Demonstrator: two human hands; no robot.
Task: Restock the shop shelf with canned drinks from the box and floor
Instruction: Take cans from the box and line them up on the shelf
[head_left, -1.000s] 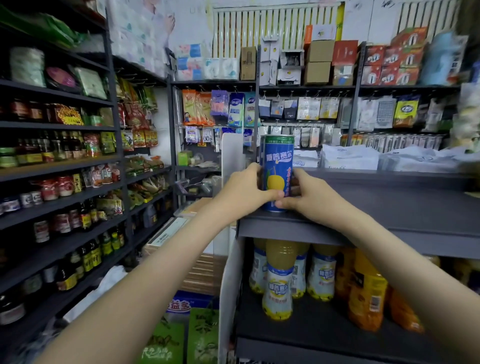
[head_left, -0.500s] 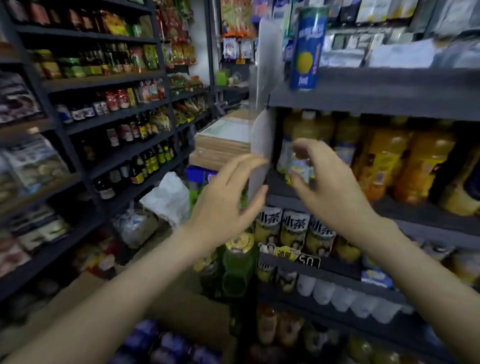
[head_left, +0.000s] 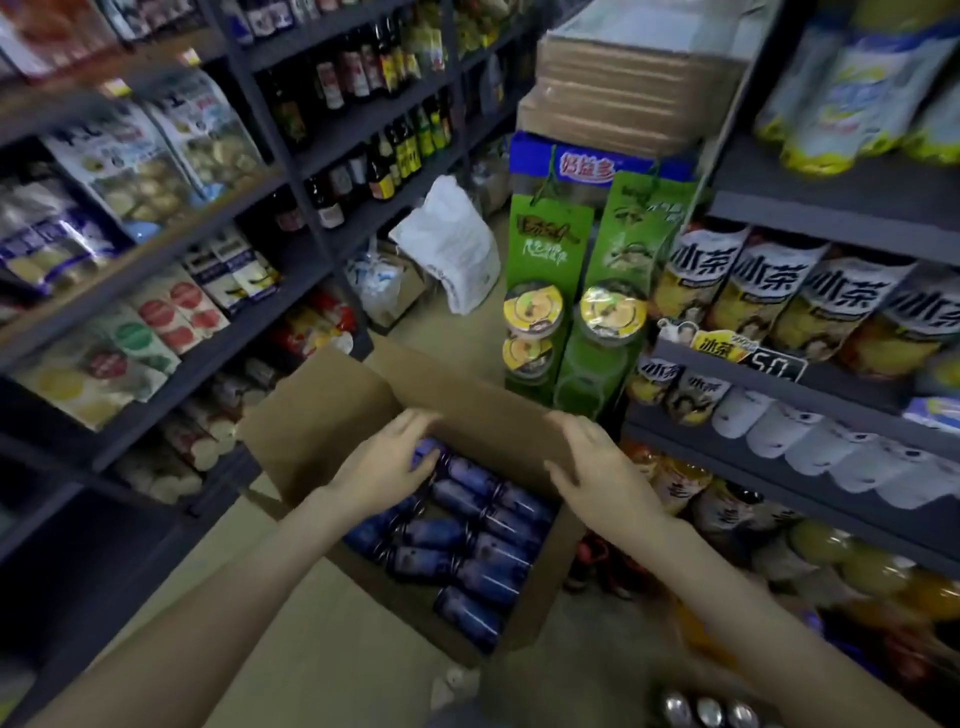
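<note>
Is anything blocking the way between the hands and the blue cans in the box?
Nothing visible. The cardboard box stands open; the left hand is just above the blue cans, the right hand near the box's far edge.

The single wide-angle camera sat on the person's head and looked forward and steeply down between the shop shelves (head_left: 831, 218), which leaned in at both sides. It hung near above the open cardboard box (head_left: 332, 410) on the floor (head_left: 467, 338).

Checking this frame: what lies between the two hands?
In the head view, the inner wall of the box and, lower down, the blue cans lying in it fill the gap between the left hand and right hand.
</note>
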